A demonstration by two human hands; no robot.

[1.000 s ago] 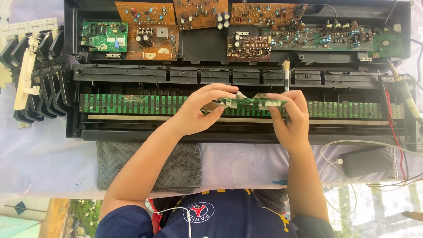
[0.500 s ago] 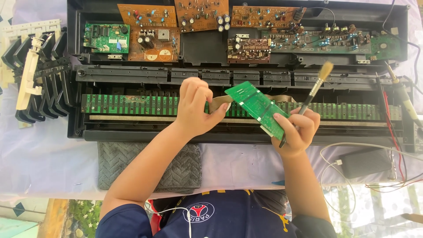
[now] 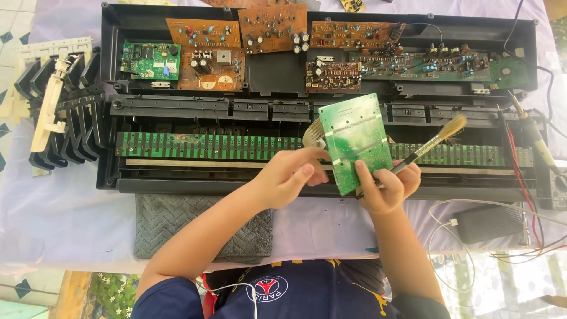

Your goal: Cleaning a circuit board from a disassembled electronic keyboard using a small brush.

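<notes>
My right hand (image 3: 385, 188) holds a green circuit board (image 3: 355, 140) tilted up by its lower edge, and the same hand also grips a small paintbrush (image 3: 431, 144) with its bristles pointing up and right. A flat ribbon cable (image 3: 312, 134) runs from the board's left side down into the keyboard. My left hand (image 3: 291, 175) touches the board's left lower edge, fingers curled beside it. Both hands hover over the long green key-contact strip (image 3: 207, 145) of an opened black electronic keyboard case (image 3: 112, 177).
Brown and green circuit boards (image 3: 204, 53) line the back of the case. Removed black and white keys (image 3: 56, 112) lie at the left. A grey cloth (image 3: 171, 221) lies in front, a black power adapter (image 3: 487, 223) with wires at the right, a soldering iron (image 3: 534, 139) by the right edge.
The green board was lifted off the contact strip and turned up to face me. My right hand now holds it with the brush; my left hand has slid to its left edge.
</notes>
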